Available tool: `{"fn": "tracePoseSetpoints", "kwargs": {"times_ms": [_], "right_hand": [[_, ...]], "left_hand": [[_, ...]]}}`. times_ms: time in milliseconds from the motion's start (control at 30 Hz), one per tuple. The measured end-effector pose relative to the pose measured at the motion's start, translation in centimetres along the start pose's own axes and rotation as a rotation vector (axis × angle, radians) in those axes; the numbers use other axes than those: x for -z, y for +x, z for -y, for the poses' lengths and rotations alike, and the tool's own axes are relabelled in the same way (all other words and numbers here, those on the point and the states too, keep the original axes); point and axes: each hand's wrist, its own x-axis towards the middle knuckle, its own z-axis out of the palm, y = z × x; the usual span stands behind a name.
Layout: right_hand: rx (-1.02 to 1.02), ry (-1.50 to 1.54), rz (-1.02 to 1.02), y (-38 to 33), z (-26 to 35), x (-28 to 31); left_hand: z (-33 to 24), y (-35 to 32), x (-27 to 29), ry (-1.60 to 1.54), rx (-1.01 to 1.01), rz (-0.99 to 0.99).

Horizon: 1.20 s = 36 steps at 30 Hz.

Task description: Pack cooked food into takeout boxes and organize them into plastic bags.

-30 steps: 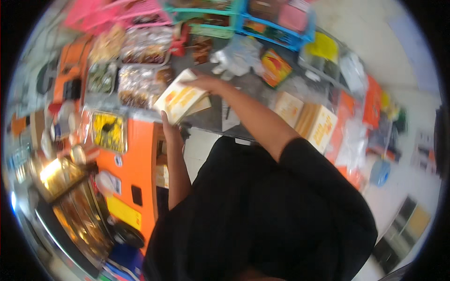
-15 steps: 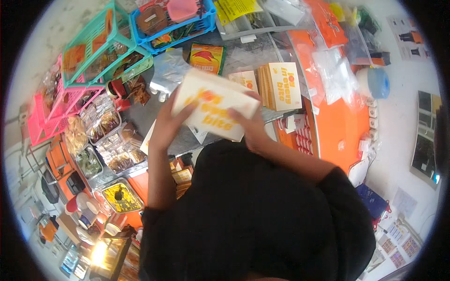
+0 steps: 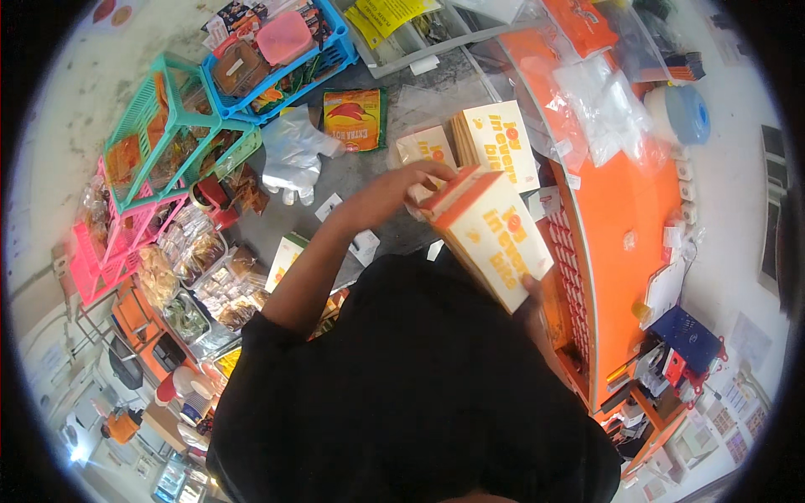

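A stack of flat white cartons (image 3: pixel 503 239) with yellow-orange print is tilted in front of me, its orange edge turned up at the far left. My left hand (image 3: pixel 402 194) has its fingers bent over that far left end, partly hidden behind the cartons. At the near right corner, my right hand (image 3: pixel 530 300) grips the stack, with the thumb on the printed face and the other fingers out of sight. Just beyond lie another pile of the same cartons (image 3: pixel 501 144) and a plastic-wrapped printed pack (image 3: pixel 426 149).
Clear plastic gloves (image 3: pixel 293 155) and a yellow-red packet (image 3: pixel 352 120) lie on the dark counter (image 3: pixel 260 226). Blue (image 3: pixel 335 63), green (image 3: pixel 168 126) and pink baskets (image 3: pixel 92 260) stand at the left. An orange counter (image 3: pixel 620 260) with plastic bags (image 3: pixel 591 109) runs along the right.
The cartons have moved right and down and turned so their orange edge shows. My left hand has shifted right to their far end, my right hand down to the near corner. The view has shifted.
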Motion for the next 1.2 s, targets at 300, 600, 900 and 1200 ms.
{"fn": "tracePoseSetpoints", "kwargs": {"times_ms": [300,600,900,1200], "right_hand": [[-0.173,0.132,0.210,5.8,-2.4,-1.0],[-0.067,0.166,0.073,11.3,-5.9,-6.4],[0.179,0.084,0.009,13.9,-8.8,-8.0],[0.232,-0.122,-0.220,14.1,-8.3,-8.2]], "left_hand": [[8.3,1.5,4.3,1.527,-0.006,0.063],[11.3,-5.0,4.4,1.482,-0.447,-0.071],[13.1,-3.1,-2.2,1.295,0.056,0.019],[9.5,-4.3,-5.4,1.194,-0.286,-0.141]]}}
